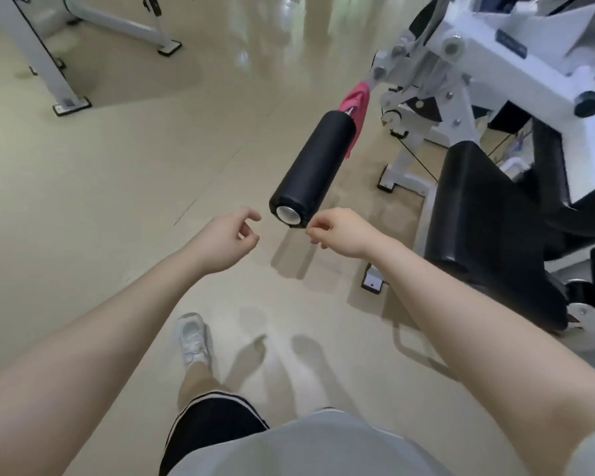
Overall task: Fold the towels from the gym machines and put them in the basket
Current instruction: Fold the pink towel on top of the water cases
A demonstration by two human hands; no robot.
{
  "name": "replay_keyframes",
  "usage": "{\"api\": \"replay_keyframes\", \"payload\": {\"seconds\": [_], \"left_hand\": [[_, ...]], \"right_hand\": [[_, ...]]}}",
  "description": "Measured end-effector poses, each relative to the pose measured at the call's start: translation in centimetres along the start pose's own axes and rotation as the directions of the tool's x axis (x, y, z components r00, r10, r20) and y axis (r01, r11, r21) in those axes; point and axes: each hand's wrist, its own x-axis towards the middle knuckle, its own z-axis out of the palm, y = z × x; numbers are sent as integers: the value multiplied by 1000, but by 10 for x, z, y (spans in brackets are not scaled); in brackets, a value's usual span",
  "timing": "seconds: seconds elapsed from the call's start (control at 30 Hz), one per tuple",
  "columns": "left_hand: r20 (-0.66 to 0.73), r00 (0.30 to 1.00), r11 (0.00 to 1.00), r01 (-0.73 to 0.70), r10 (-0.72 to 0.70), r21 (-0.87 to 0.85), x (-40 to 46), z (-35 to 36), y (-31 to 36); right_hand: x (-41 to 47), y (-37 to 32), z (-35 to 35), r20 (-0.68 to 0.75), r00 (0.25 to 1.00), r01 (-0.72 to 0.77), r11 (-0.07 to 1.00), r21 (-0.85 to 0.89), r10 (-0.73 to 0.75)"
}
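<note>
A pink towel [355, 104] hangs over the metal bar of a white gym machine [478, 60], just behind a black foam roller pad [315, 166] that points toward me. My left hand [227, 238] hovers to the left of the roller's near end, fingers loosely curled, holding nothing. My right hand [340, 233] sits just right of that end, fingers curled downward and empty. Both hands are well short of the towel. No basket is in view.
The machine's black seat pads [488, 214] and white frame feet [371, 283] stand at the right. Another white machine frame [66, 101] stands at the far left. Glossy beige floor [117, 201] spreads between them. My white shoe [191, 338] is below.
</note>
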Motion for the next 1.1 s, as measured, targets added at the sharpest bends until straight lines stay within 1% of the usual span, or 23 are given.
{"api": "replay_keyframes", "payload": {"seconds": [0.1,0.17,0.23,0.33,0.4,0.5,0.6,0.67,0.77,0.83,0.97,1.1], "left_hand": [[33,999,999,-37,36,36,69,-54,-21],[85,993,994,-87,82,62,113,-93,-33],[111,988,994,-109,107,13,153,-132,-40],[81,990,986,-100,112,-137,221,-176,-37],[88,988,983,-117,130,-140,264,-188,-30],[199,962,978,-165,189,-130,327,-191,-16],[311,923,974,-207,226,-93,393,-186,-1],[369,892,964,-264,261,-43,444,-181,8],[390,868,934,-352,306,51,528,-175,34],[404,862,923,-373,307,94,579,-172,60],[447,818,905,-424,363,41,665,-165,121],[505,755,879,-476,418,-17,729,-146,163]], "right_hand": [[72,-19,-10,-72,995,-64,997,53,68],[117,-36,-15,-122,982,-129,984,122,144],[156,-53,-20,-143,967,-184,966,180,211],[206,-71,-29,-187,934,-247,928,280,305],[228,-73,-37,-201,905,-299,897,326,375],[262,-59,-58,-203,857,-373,842,390,473],[304,-33,-84,-209,817,-404,793,457,537],[339,-11,-103,-225,782,-427,762,487,581],[393,24,-135,-249,728,-460,724,513,639],[423,42,-165,-243,687,-487,682,545,685],[470,71,-238,-286,611,-493,638,592,738],[503,90,-284,-256,570,-517,583,627,781]]}}
